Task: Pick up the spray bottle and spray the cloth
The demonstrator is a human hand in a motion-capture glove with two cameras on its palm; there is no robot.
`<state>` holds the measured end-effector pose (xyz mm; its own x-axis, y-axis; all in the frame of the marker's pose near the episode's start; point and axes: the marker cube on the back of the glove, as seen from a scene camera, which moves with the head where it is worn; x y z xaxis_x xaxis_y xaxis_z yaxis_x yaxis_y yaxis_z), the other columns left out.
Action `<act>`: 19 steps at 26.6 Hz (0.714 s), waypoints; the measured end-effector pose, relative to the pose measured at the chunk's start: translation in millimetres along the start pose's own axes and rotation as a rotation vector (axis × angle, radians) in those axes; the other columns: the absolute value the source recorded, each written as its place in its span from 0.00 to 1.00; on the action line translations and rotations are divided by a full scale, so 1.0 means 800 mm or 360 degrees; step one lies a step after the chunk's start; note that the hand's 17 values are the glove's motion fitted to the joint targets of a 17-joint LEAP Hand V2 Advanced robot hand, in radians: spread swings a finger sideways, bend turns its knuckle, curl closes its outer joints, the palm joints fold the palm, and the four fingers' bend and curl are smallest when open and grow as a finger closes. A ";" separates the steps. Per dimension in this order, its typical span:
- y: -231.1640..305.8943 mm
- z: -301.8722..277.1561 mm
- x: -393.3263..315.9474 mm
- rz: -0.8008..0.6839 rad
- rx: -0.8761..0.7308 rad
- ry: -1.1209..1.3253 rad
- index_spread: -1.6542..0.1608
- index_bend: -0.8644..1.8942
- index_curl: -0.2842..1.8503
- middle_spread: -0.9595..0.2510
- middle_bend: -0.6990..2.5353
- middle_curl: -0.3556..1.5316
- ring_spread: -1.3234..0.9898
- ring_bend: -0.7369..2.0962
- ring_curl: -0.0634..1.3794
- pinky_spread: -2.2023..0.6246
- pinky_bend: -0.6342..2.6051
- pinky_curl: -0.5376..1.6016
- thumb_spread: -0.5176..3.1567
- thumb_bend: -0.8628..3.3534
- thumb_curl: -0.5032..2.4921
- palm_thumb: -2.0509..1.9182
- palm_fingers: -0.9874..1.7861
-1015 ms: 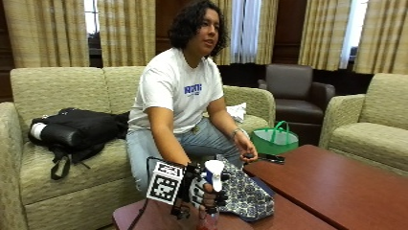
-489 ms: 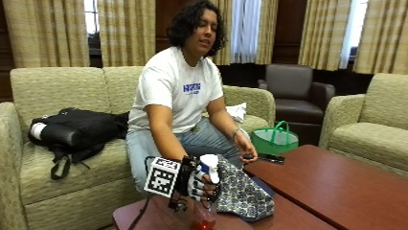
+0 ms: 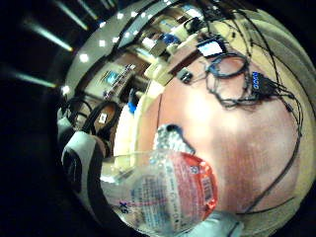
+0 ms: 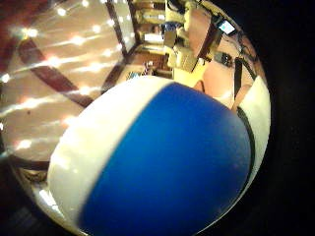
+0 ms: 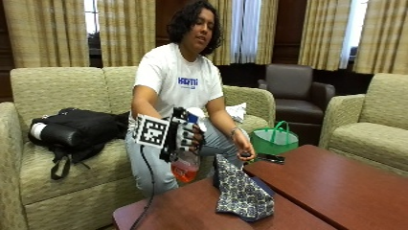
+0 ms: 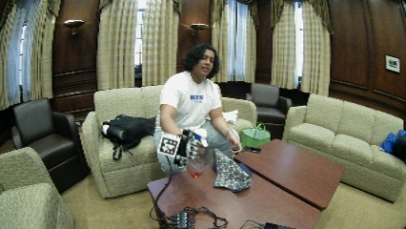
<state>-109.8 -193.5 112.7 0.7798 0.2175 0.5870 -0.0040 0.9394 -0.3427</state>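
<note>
Right hand [image 5: 184, 139] had its grip closed round the neck of the bottle [image 5: 186, 165], held clear above the tabletop [image 5: 331, 179]; the cloth [image 5: 242, 191] lay draped on the tabletop at 4 o'clock from the bottle, just beside it. Bottle was clear plastic with a little orange-red liquid at the bottom, so probably light, rigid and somewhat slick. Neck under the spray head [image 5: 193, 115] looked the sensible hold; the cloth looked soft and limp.
</note>
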 end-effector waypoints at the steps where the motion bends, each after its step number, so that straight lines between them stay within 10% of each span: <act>1: 0.004 -0.006 -0.018 -0.0006 -0.0087 0.0002 0.76 0.43 0.33 0.63 0.39 0.46 0.48 0.50 0.35 0.67 0.32 0.43 0.23 0.20 0.39 0.76 0.86; 19: 0.032 0.015 -0.183 0.0151 -0.1264 0.0924 0.75 0.42 0.36 0.62 0.40 0.46 0.48 0.50 0.36 0.67 0.33 0.43 0.22 0.20 0.41 0.76 0.85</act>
<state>-232.0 -198.1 26.8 0.9849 -0.0806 0.1534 0.1732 0.4278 -0.8871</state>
